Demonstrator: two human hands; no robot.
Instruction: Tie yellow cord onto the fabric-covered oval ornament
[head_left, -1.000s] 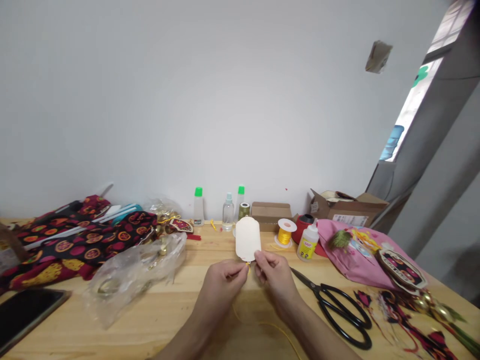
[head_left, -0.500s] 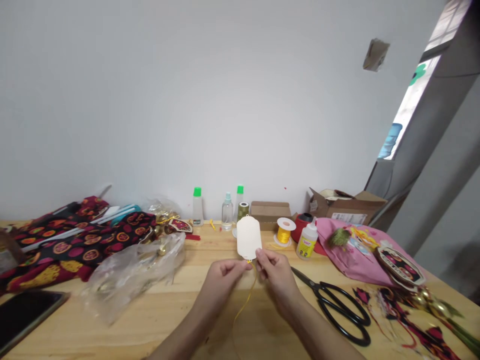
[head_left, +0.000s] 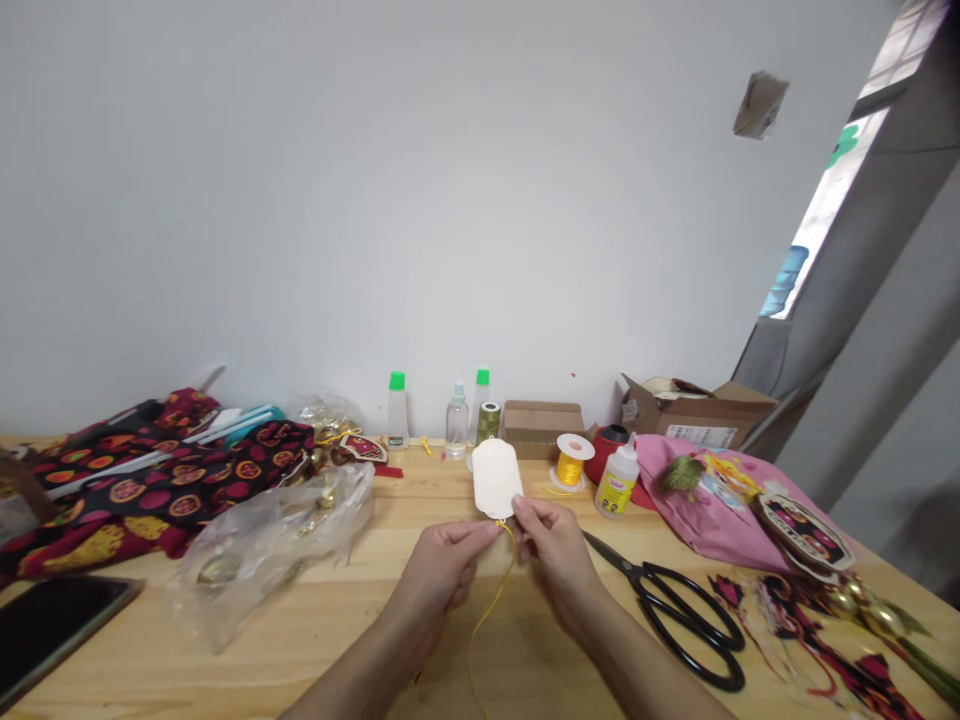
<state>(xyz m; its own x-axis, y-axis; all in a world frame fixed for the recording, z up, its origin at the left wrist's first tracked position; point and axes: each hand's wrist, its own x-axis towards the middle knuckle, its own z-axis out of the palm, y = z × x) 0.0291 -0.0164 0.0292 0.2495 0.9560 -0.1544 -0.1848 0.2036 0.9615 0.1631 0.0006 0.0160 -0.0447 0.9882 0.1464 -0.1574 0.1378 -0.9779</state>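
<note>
A plain cream tag-shaped plaque (head_left: 496, 478) with rounded corners is held up over the middle of the table. My right hand (head_left: 551, 535) pinches its lower right corner between thumb and fingers. At its lower edge, my left hand (head_left: 454, 560) pinches the yellow cord (head_left: 491, 607) near a small knot. From there the cord's tail hangs down toward the table's front edge. The plaque's far face is hidden. Black-handled scissors (head_left: 686, 620) lie to the right of my right hand.
A glue bottle (head_left: 617, 482) and a spool of yellow cord (head_left: 571, 465) stand behind my right hand. Patterned fabric (head_left: 165, 480), a clear plastic bag (head_left: 274, 540) and a phone (head_left: 60, 635) lie left. A pink cloth bag (head_left: 697, 520) and fabric scraps (head_left: 817, 635) lie right.
The plaque's top has tipped down a little. My left hand has shifted slightly, still pinching the cord by the knot, and my right hand keeps its hold.
</note>
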